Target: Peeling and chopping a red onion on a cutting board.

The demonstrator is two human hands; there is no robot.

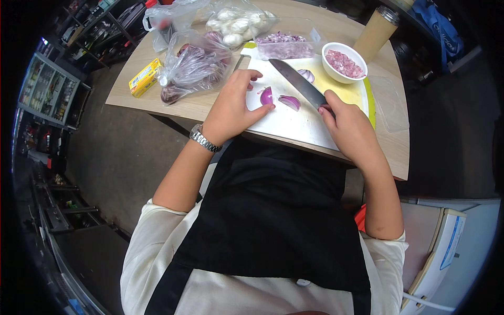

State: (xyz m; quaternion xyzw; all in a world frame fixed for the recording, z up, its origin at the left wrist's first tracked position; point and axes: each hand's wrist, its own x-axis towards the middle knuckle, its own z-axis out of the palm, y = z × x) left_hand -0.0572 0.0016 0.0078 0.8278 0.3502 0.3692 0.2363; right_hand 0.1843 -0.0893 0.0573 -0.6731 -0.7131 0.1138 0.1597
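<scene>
My right hand [350,132] grips the handle of a chef's knife [297,80], whose blade slants up and left above a white cutting board [299,128]. With thumb and fingers apart, my left hand [234,104] curves beside a purple wedge of red onion [267,96]. The thumb tip is at the wedge's lower edge; whether it touches cannot be told. Just right of that wedge, a sliced red onion piece [289,102] lies on the board. Another cut onion piece [306,75] rests beyond the blade, partly hidden by it.
A clear plastic container [285,49] of chopped red onion stands behind the board. On its right is a white bowl [343,63] of diced pinkish pieces. Bagged red onions [197,69], a bag of white bulbs [236,25], a yellow box [145,78], a tumbler [376,35] and a clear lid [388,104] surround it.
</scene>
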